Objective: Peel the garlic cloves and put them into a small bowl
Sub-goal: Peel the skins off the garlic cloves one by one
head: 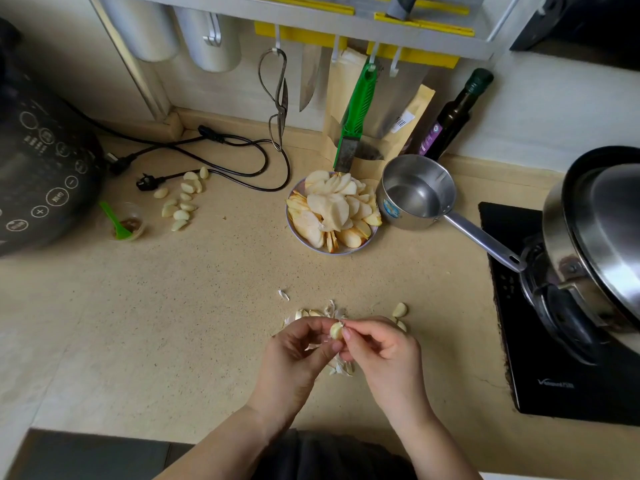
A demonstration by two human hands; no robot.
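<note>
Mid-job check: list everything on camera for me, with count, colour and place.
held clove: one, pale yellow, between both hands
peeled cloves: about a dozen, cream, counter far left
loose cloves: a few, cream, right of the hands
skins: scattered, white, under the hands
fruit plate: one, pale slices, centre
saucepan: one, steel, right of plate
cooker: one, black, far left
cup: one, clear, green spoon inside
wok: one, steel lid, on hob
bottle: one, dark, back wall
scissors: one, metal, hanging
left hand: pinches clove
right hand: pinches clove
</note>
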